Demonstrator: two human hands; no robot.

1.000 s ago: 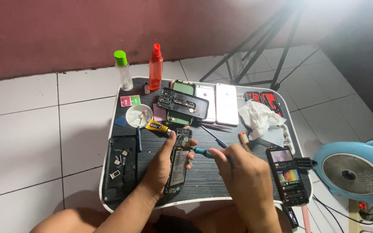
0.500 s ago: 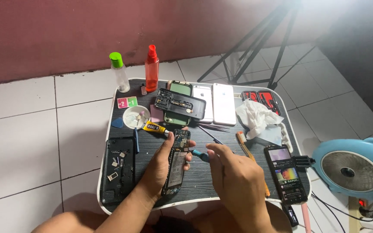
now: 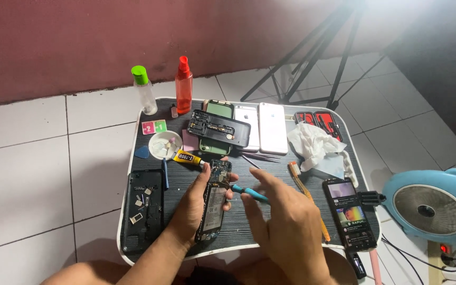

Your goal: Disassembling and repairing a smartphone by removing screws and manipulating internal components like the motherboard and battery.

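My left grip is clasping the opened phone flat on the counter — back cover already lying off beside it — while my right grip is pinching the blue screwdriver, tip working at the exposed board, reassembly not begun.

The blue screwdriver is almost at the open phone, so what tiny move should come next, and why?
Probably ease the blue screwdriver a little further left onto the top of the open phone. Its tip sits just beside the exposed board there, the right hand holds the tool, and the left hand grips the phone against the table.
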